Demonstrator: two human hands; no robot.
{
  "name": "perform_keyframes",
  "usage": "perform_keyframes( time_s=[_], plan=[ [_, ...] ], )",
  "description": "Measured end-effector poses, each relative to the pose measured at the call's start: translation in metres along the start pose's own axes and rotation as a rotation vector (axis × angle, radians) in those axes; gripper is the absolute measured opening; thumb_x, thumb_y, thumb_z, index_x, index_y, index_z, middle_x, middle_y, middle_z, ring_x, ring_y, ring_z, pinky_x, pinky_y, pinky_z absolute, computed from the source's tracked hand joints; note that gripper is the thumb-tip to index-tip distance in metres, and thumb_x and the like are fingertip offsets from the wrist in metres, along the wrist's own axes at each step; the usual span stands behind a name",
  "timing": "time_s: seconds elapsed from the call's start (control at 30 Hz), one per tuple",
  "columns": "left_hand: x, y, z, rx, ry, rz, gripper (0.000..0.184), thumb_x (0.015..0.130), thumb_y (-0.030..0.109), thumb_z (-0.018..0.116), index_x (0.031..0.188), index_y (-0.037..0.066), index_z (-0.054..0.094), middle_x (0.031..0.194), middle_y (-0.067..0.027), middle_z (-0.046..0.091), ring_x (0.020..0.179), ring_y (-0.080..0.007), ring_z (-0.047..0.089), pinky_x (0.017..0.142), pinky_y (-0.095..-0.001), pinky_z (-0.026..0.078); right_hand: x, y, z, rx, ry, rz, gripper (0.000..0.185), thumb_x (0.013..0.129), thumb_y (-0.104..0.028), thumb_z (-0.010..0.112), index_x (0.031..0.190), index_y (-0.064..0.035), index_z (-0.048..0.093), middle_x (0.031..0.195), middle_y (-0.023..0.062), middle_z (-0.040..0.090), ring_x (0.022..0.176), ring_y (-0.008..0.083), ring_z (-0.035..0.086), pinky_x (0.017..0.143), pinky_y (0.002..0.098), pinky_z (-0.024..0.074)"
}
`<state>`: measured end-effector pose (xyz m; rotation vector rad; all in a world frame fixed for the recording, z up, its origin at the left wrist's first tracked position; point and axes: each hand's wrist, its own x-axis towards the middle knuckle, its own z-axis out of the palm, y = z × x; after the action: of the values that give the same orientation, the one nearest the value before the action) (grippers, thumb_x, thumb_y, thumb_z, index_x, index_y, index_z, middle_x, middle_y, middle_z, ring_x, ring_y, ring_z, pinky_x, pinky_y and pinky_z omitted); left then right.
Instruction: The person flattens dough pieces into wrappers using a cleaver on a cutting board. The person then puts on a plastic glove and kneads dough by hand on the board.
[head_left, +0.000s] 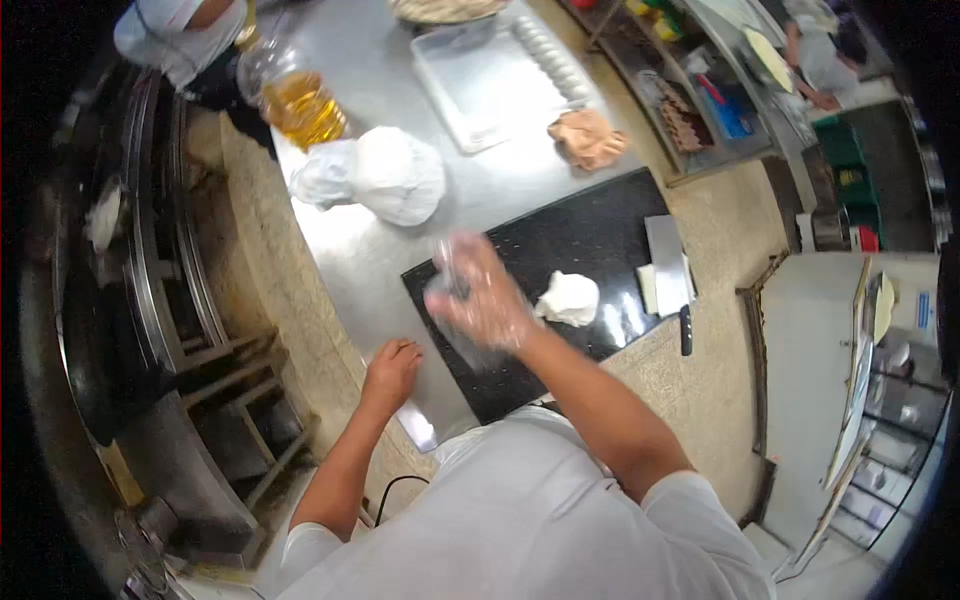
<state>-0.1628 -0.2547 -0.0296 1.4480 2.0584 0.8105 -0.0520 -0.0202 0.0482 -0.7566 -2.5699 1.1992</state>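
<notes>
My right hand [478, 295], in a clear plastic glove, is over the left part of a black slab [560, 235]. Motion blurs it, but a gap shows between thumb and fingers, and I see nothing held. My bare left hand [393, 372] rests at the steel table's near left edge, fingers loosely curled, with nothing visible in them. A white lump [569, 299], which looks like dough, lies on the slab right of my right hand. Farther right is a cleaver [668, 265] with a black handle, partly over a pale flat piece [648, 289].
On the steel table [470, 200] stand a jug of yellow oil [300, 105] and a white plastic-wrapped bundle [398, 175]. Behind are a clear tray [480, 85], a row of white pieces [550, 58] and a crumpled tan cloth-like item [588, 138]. Another person [185, 35] stands far left.
</notes>
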Motion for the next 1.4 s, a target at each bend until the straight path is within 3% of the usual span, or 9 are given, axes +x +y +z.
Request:
perform_keyframes(
  time_s=[0.17, 0.33, 0.5, 0.67, 0.83, 0.9, 1.13, 1.23, 1.4],
  plan=[
    [0.017, 0.025, -0.009, 0.033, -0.090, -0.036, 0.022, 0.085, 0.006, 0.068, 0.106, 0.000, 0.070, 0.113, -0.0183, 0.064, 0.105, -0.0379, 0.063, 0.090, -0.0433, 0.052, -0.154, 0.025, -0.049, 0.232, 0.186, -0.082, 0.059, 0.084, -0.036, 0.081, 0.129, -0.0046, 0.060, 0.136, 0.0182, 0.049, 0.125, 0.0354, 0.052, 0.106, 0.0410, 0.0440],
    [0.036, 0.060, -0.002, 0.321, -0.010, -0.048, 0.014, 0.087, 0.006, 0.064, 0.096, -0.002, 0.070, 0.098, -0.0217, 0.064, 0.094, -0.0416, 0.063, 0.084, -0.0478, 0.051, -0.257, 0.051, -0.083, 0.474, 0.472, 0.200, 0.039, 0.089, -0.032, 0.076, 0.118, -0.0075, 0.065, 0.125, 0.0145, 0.058, 0.117, 0.0336, 0.058, 0.100, 0.0410, 0.0497],
    [0.054, 0.115, 0.014, 0.062, 0.068, 0.035, 0.009, 0.085, 0.005, 0.060, 0.086, -0.003, 0.065, 0.084, -0.0138, 0.057, 0.074, -0.0259, 0.055, 0.071, -0.0385, 0.047, -0.348, 0.072, -0.088, 0.338, 0.617, 0.207, 0.042, 0.095, -0.040, 0.069, 0.118, -0.0055, 0.065, 0.115, 0.0138, 0.060, 0.112, 0.0315, 0.058, 0.099, 0.0397, 0.0471],
    [0.062, 0.256, 0.110, -0.146, -0.288, 0.517, 0.012, 0.076, -0.002, 0.063, 0.087, 0.002, 0.066, 0.080, -0.0113, 0.059, 0.075, -0.0260, 0.061, 0.071, -0.0361, 0.050, -0.394, 0.064, -0.099, 0.253, 0.623, 0.235, 0.046, 0.095, -0.045, 0.065, 0.118, -0.0052, 0.065, 0.116, 0.0164, 0.061, 0.110, 0.0349, 0.060, 0.097, 0.0418, 0.0482],
    [0.015, 0.351, 0.197, -0.292, -0.491, 0.558, 0.026, 0.077, -0.003, 0.064, 0.103, 0.001, 0.060, 0.090, -0.0149, 0.059, 0.077, -0.0290, 0.061, 0.070, -0.0370, 0.051, -0.426, 0.082, -0.089, 0.263, 0.676, 0.334, 0.044, 0.095, -0.048, 0.062, 0.108, -0.0060, 0.067, 0.103, 0.0199, 0.066, 0.100, 0.0382, 0.063, 0.090, 0.0431, 0.0509],
    [0.008, 0.369, 0.202, -0.232, -0.511, 0.787, 0.028, 0.079, -0.005, 0.063, 0.105, 0.002, 0.058, 0.092, -0.0169, 0.058, 0.079, -0.0333, 0.062, 0.070, -0.0390, 0.051, -0.442, 0.080, -0.102, 0.211, 0.549, 0.447, 0.032, 0.100, -0.035, 0.057, 0.111, -0.0055, 0.064, 0.096, 0.0183, 0.066, 0.093, 0.0397, 0.063, 0.084, 0.0448, 0.0511],
    [-0.002, 0.350, 0.178, -0.156, -0.559, 0.758, 0.037, 0.081, -0.011, 0.057, 0.115, 0.002, 0.060, 0.104, -0.0206, 0.057, 0.092, -0.0368, 0.062, 0.081, -0.0411, 0.051, -0.409, 0.109, -0.052, 0.487, 0.718, 0.377, 0.026, 0.093, -0.030, 0.062, 0.095, -0.0044, 0.067, 0.087, 0.0203, 0.069, 0.083, 0.0425, 0.066, 0.076, 0.0456, 0.0537],
    [0.009, 0.323, 0.152, -0.267, -0.475, 0.655, 0.043, 0.082, -0.012, 0.054, 0.122, 0.003, 0.061, 0.104, -0.0207, 0.057, 0.099, -0.0359, 0.061, 0.085, -0.0393, 0.051, -0.371, 0.051, -0.102, 0.501, 0.520, 0.679, 0.021, 0.091, -0.025, 0.063, 0.094, -0.0051, 0.069, 0.087, 0.0201, 0.070, 0.080, 0.0410, 0.067, 0.073, 0.0454, 0.0544],
    [0.063, 0.249, 0.116, -0.307, -0.259, 0.352, 0.015, 0.096, 0.006, 0.061, 0.107, -0.002, 0.068, 0.094, -0.0140, 0.070, 0.078, -0.0213, 0.069, 0.069, -0.0325, 0.056, -0.257, 0.107, -0.040, 0.662, 0.443, 0.349, 0.021, 0.087, -0.024, 0.065, 0.095, -0.0046, 0.070, 0.086, 0.0182, 0.071, 0.080, 0.0338, 0.069, 0.075, 0.0443, 0.0542]
  ],
)
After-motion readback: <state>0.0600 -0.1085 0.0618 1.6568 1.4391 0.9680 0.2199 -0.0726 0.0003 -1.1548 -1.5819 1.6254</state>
